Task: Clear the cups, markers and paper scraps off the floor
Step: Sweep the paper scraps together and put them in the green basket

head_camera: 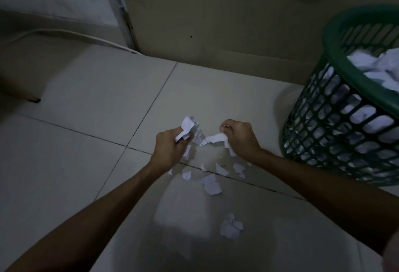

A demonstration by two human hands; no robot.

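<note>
1. The person is crouching over a pale tiled floor (90, 90) in dim light, both arms reaching forward. The left hand (170, 146) is closing on a bunch of torn paper scraps (186, 128); the right hand (239, 137) is clamping a second bunch (217, 138). The hands are apart, with a small gap between them.
2. A green slatted laundry-style basket (336, 120) is standing at 3 o'clock from the hands, near the right forearm. It is already holding crumpled white paper (371, 64) up toward its rim, so I judge much of the paper is already cleared.
3. Loose scraps are still lying on the tiles at 6 o'clock from the hands: a cluster of small torn pieces (212, 183) just below them, and one crumpled wad (231, 226) further toward the person.
4. No cups or markers are showing on the visible floor; whether they are cleared or lying out of view, I cannot tell.
5. Judgement: the paper part is running late-stage. Remaining: drop both handfuls into the basket, then gather the cluster and the wad.
</note>
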